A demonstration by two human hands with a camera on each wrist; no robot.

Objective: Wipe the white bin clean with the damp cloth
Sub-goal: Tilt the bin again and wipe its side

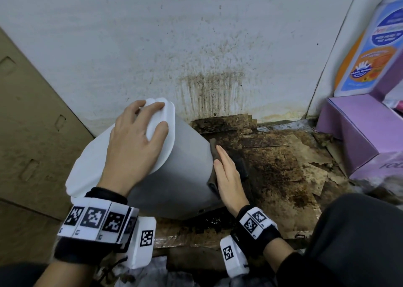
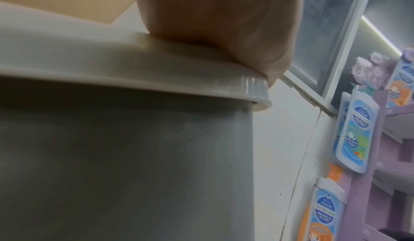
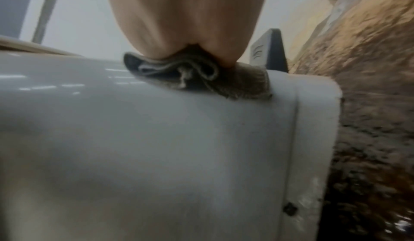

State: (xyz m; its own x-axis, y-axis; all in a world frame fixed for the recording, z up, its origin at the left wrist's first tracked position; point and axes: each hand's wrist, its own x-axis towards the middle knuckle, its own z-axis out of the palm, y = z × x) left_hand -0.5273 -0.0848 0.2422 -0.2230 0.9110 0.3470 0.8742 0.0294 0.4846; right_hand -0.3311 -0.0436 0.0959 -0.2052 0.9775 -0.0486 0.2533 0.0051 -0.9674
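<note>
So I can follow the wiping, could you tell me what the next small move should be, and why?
Probably slide the right hand with the cloth further along the bin side. The flat hand presses the cloth there, the left hand steadies the lid, and specks show near the bottom corner.

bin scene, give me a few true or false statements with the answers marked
1. The white bin stands upright. False: it is tipped over toward the left.
2. The left hand rests on the bin's lid. True.
3. The right hand presses a cloth against the bin's side with straight fingers. True.
4. The wall behind the bin is spotless. False: brown splatter and streaks mark it.
5. The floor by the bin is stained dark brown. True.
</note>
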